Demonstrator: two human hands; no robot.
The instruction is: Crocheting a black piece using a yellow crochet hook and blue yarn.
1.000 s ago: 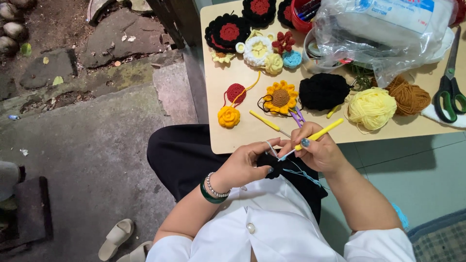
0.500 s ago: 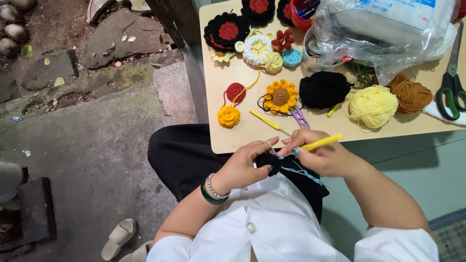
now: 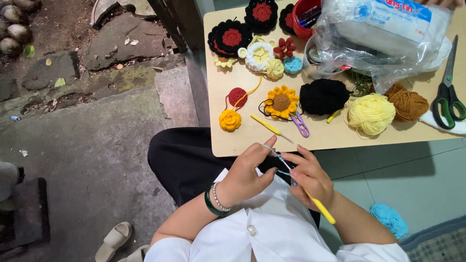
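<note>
Just below the near edge of the pale wooden table [image 3: 242, 140], over the lap, the right hand [image 3: 310, 177] pinches a yellow-handled crochet hook [image 3: 318, 206], its handle slanting back toward the white shirt [image 3: 272, 233]. The left hand [image 3: 245, 177] faces it, fingers curled and pinched on thin blue yarn [image 3: 279, 165] and a small dark piece of crochet work [image 3: 272, 162], largely hidden between the two hands. Near that edge lie a second yellow crochet hook [image 3: 269, 127], a knitted sunflower [image 3: 281, 102] and a small orange crocheted rose [image 3: 230, 120]. Further right sit a black yarn ball [image 3: 324, 96], a pale yellow yarn ball [image 3: 372, 113] and green-handled scissors [image 3: 449, 94] at the right edge. A blue yarn ball [image 3: 388, 219] lies on the floor.
</note>
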